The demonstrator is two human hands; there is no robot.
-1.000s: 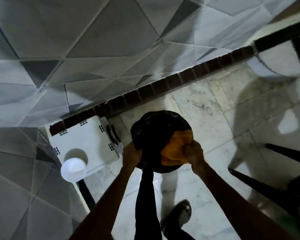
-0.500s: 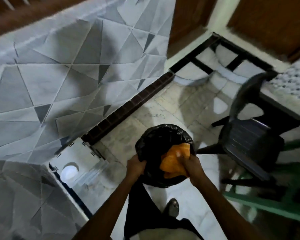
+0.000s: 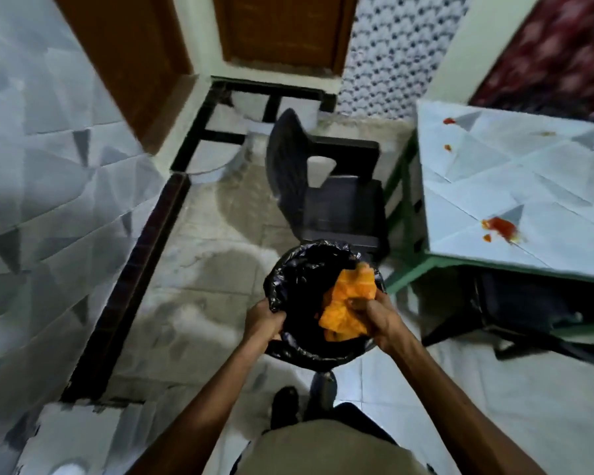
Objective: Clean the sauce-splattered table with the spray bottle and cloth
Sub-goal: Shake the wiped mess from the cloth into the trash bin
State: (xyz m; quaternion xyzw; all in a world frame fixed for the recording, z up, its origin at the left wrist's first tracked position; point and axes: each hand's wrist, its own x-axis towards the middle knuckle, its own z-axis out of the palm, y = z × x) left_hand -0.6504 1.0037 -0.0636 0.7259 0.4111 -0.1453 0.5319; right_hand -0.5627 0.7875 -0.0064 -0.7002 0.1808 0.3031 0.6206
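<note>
- The orange cloth (image 3: 348, 303) is bunched up at the right side of the bin's rim and drapes partly into the opening. It is nowhere near the mess yet.
- The right hand (image 3: 379, 317) has its grip clenched on the cloth. It looks to pin the cloth against the rim, so one hand carries both.
- The left hand (image 3: 264, 320) grasps the opposite, left side of the rim, fingers curled over the black liner. With a hand on each side, the bin (image 3: 302, 269) hangs level, lifted off the floor in front of the person.
- The bin is probably coming along so the waste has somewhere to go beside the job.
- Off to the right is the tabletop (image 3: 528, 186), pale with a triangle pattern on a green frame.
- The biggest sauce splatter (image 3: 499, 226) sits near the tabletop's near edge, and smaller red spots (image 3: 449, 121) lie up by its far left corner. None of it is wiped.
- A dark plastic chair (image 3: 340, 207) stands just beyond the bin, by the tabletop's left edge.
- No spray bottle is in view.
- There are no labels, brands or writing legible anywhere, and the picture is smeared with motion.
</note>
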